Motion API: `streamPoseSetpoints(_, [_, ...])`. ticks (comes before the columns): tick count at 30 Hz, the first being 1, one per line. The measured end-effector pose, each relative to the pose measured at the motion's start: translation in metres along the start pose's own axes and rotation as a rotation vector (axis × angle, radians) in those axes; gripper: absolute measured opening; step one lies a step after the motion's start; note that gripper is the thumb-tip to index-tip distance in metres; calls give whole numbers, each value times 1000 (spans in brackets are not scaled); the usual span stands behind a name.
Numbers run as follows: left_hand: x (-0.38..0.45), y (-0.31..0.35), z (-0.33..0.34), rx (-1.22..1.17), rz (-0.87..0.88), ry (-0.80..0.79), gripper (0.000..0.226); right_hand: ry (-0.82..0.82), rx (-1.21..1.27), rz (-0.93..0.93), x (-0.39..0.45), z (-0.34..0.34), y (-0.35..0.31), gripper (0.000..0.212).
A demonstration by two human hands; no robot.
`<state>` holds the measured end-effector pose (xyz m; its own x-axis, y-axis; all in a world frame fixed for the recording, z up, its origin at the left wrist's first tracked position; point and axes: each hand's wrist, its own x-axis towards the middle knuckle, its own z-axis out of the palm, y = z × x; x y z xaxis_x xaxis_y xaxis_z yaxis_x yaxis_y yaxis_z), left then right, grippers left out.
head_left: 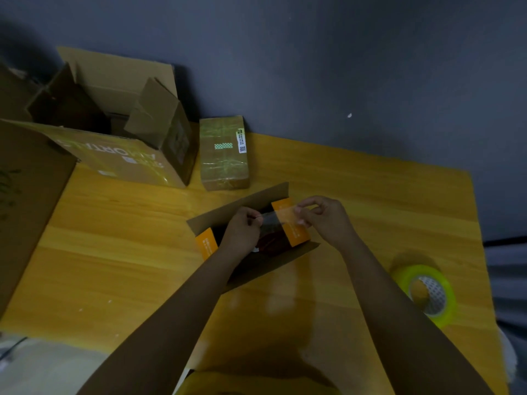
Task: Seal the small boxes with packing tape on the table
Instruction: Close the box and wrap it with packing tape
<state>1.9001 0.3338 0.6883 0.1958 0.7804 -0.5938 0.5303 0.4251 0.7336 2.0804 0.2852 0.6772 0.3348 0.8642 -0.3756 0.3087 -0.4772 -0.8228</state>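
Note:
A small cardboard box (296,232) with orange end flaps lies open in the middle of the wooden table (114,252), dark contents showing inside. Just above it my left hand (242,232) and my right hand (325,220) each pinch one end of a short clear strip of tape (278,216), stretched between them over the box. A roll of packing tape (427,293) with a green-yellow rim lies flat near the table's right edge. A second small box (224,155), wrapped in tape and labelled, stands at the back by the wall.
A large open carton (122,132) with raised flaps fills the back left. Another big cardboard panel (25,201) stands along the left edge. The dark wall (342,67) bounds the table behind. A yellow object (256,383) sits at the near edge.

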Motion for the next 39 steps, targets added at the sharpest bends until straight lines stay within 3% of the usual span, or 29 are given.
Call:
streamPoseSetpoints(12, [-1, -6, 2, 56, -10, -5, 10, -8, -128, -52, 5, 4, 6, 4])
streamPoseSetpoints(25, [-2, -11, 6, 61, -14, -16, 8, 4, -724, -199, 6, 7, -8, 22])
streamPoseSetpoints(35, [-2, -11, 9, 56, -27, 3, 7, 36, -828, -115, 8, 12, -14, 30])
streamPoseSetpoints(39, [-2, -11, 8, 41, -34, 16, 8, 67, -861, -32, 3, 10, -14, 47])
